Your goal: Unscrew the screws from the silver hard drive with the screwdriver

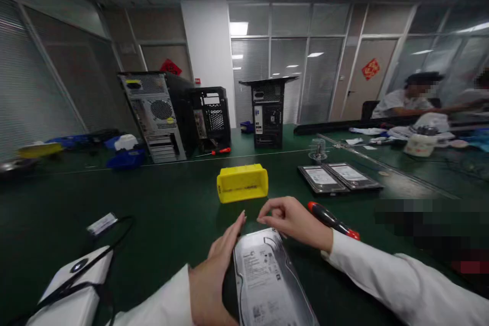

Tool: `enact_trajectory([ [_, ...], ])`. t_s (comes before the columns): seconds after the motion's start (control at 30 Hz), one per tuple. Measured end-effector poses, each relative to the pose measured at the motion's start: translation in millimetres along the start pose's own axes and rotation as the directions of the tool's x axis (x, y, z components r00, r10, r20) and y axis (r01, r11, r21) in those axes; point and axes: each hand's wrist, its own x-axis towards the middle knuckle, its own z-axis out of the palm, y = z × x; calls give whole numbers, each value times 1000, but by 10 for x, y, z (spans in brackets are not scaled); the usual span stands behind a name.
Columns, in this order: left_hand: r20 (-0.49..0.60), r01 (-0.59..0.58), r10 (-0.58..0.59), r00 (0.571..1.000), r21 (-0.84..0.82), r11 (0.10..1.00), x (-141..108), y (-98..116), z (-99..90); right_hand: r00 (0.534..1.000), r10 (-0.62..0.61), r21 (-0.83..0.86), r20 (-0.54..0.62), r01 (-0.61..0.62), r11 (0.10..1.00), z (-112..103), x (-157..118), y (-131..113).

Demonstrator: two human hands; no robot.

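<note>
A silver hard drive (263,275) with a printed white label lies in front of me on the green table, its near end cut off by the picture's lower edge. Along its left side rests my left hand (217,270), fingers stretched forward and thumb low by the near part. Above the drive's far end is my right hand (290,219), closed, with thumb and forefinger drawn together. Whatever is between those fingertips, if anything, is too small to make out. Just beyond both hands stands a yellow plastic bin (242,183).
A red and black screwdriver (332,220) lies beside my right wrist. Two more hard drives (336,178) and a clear container (318,150) sit farther right. Computer cases (156,117) stand at the back. A white device (72,285) with a black strap is at left. A person (405,97) sits far right.
</note>
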Motion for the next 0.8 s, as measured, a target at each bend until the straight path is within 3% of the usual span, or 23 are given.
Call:
enact_trajectory([
  [0.13, -106, 106, -96, 990, 90, 990, 58, -40, 313, 995, 57, 54, 83, -62, 997, -16, -324, 98],
  [0.27, 1, 129, -130, 992, 93, 987, 180, -351, 405, 990, 52, 92, 132, -64, 994, 5, -441, 132],
  [0.4, 33, 3, -9, 999, 192, 981, 189, -543, 386, 985, 61, 138, 160, -83, 987, 36, -400, 168],
  [0.5, 22, -49, 45, 999, 264, 963, 146, -514, 398, 979, 98, 185, 180, -132, 974, 62, -356, 212],
  [0.67, -40, 13, 1, 999, 346, 938, 110, -382, 477, 968, 150, 255, 199, -199, 946, 66, -302, 248],
  [0.8, -213, 63, 24, 977, 392, 918, 110, -238, 422, 970, 148, 278, 192, -198, 940, 42, -204, 246],
])
